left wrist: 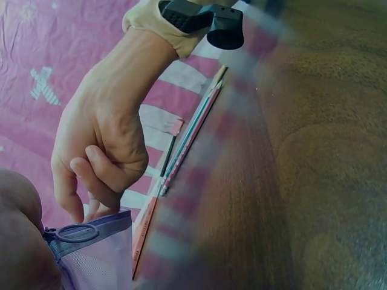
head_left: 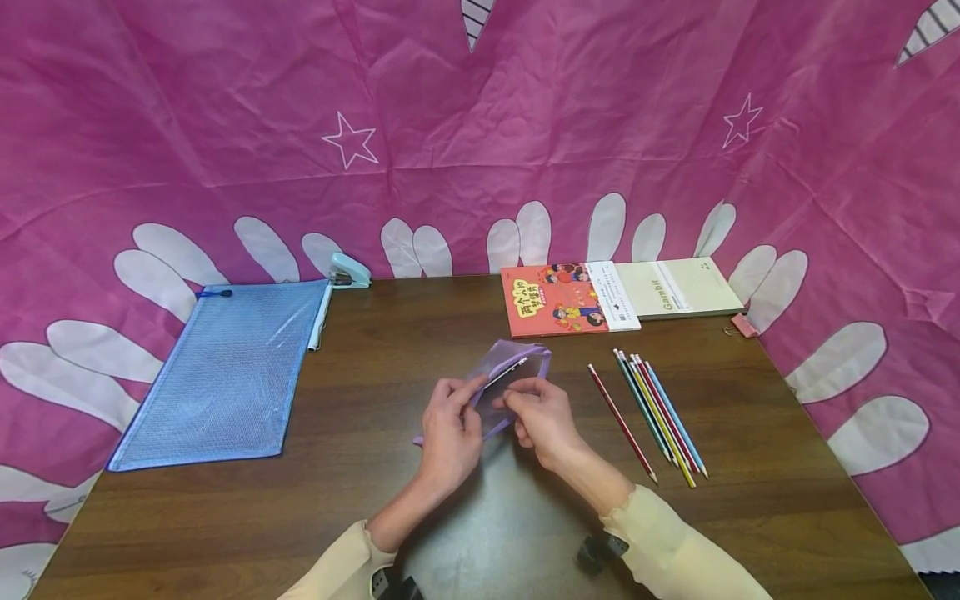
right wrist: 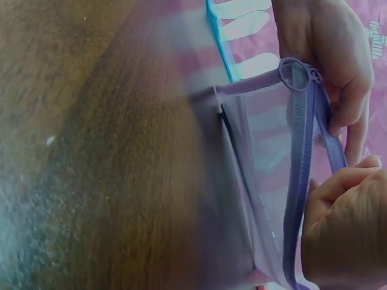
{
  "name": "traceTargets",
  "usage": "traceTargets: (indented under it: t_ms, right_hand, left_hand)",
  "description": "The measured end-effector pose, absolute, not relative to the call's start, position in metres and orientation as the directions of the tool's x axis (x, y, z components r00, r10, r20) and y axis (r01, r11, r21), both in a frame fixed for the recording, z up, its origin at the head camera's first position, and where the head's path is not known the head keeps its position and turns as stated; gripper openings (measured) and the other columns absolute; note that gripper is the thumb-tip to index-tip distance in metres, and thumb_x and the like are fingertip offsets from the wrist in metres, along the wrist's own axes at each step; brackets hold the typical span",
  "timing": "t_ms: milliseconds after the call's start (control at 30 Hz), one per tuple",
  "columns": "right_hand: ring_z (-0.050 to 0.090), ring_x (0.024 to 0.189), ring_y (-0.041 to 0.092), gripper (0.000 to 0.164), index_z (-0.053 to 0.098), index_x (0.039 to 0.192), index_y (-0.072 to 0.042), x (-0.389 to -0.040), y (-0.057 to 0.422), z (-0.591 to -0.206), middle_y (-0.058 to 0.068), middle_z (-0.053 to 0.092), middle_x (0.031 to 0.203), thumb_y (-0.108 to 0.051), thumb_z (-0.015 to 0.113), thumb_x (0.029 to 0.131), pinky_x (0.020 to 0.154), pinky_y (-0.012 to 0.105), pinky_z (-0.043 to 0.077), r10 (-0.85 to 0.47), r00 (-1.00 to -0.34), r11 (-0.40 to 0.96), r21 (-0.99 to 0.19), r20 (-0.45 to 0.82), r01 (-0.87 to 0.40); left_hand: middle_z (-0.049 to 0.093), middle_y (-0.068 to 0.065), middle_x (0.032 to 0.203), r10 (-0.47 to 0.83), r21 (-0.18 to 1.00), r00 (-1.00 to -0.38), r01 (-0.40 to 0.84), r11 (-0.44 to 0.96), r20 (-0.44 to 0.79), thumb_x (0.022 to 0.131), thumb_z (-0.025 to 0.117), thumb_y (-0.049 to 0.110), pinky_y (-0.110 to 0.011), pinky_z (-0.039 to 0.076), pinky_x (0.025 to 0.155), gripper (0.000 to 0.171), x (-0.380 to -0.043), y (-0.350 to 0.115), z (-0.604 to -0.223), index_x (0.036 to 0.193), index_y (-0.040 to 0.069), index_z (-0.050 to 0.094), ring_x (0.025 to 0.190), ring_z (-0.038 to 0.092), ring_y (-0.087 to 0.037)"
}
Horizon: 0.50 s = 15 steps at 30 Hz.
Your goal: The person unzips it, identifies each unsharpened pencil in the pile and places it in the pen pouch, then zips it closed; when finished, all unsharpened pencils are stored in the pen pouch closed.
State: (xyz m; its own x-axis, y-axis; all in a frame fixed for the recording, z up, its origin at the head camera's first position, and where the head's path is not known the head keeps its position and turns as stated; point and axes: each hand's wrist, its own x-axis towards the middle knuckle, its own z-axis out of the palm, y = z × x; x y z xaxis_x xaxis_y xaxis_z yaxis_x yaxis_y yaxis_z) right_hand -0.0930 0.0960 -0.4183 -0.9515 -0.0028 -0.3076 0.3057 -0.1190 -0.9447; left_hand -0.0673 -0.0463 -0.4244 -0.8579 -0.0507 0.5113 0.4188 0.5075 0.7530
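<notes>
A purple see-through zip pouch [head_left: 498,354] is held a little above the table, its zipped mouth spread apart. A dark pencil [head_left: 504,373] with a pale end lies inside it. My left hand [head_left: 452,433] grips the pouch's left side, next to the zip pull ring [right wrist: 294,74]. On the opposite side of the mouth, my right hand [head_left: 547,421] pinches the pouch's edge with curled fingers. The pouch's own fabric and the hands hide part of the fingertips.
Right of the hands lie a red pencil [head_left: 622,423] and a bunch of several pencils [head_left: 660,417]. Behind are a red book [head_left: 551,321], a pale notebook [head_left: 678,292] and a pink clip [head_left: 745,325]. A blue mesh folder [head_left: 217,375] and a stapler [head_left: 350,271] are left.
</notes>
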Motion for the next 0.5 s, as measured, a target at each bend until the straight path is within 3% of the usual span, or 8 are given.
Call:
traceTargets:
  t_ms: [233, 500]
  right_hand:
    - [0.038, 0.043, 0.008, 0.016, 0.054, 0.107, 0.004, -0.091, 0.112, -0.415, 0.010, 0.072, 0.083, 0.002, 0.057, 0.091, 0.041, 0.021, 0.028, -0.039, -0.958, -0.133, -0.949, -0.283, 0.285]
    - [0.037, 0.046, 0.008, 0.029, 0.051, 0.116, 0.009, -0.090, 0.131, -0.417, 0.010, 0.072, 0.089, 0.000, 0.062, 0.090, 0.043, 0.021, 0.026, -0.159, -0.953, -0.114, -0.954, -0.258, 0.277]
  left_hand:
    - [0.058, -0.010, 0.093, -0.054, 0.747, -0.852, 0.425, 0.512, 0.521, 0.076, 0.053, -0.018, -0.039, 0.049, 0.071, 0.046, -0.068, -0.046, -0.425, 0.113, -0.001, 0.073, 0.080, 0.057, -0.024]
    - [0.057, -0.011, 0.092, -0.046, 0.744, -0.849, 0.434, 0.508, 0.527, 0.076, 0.053, -0.018, -0.038, 0.048, 0.068, 0.045, -0.068, -0.047, -0.424, 0.113, -0.001, 0.073, 0.078, 0.057, -0.023]
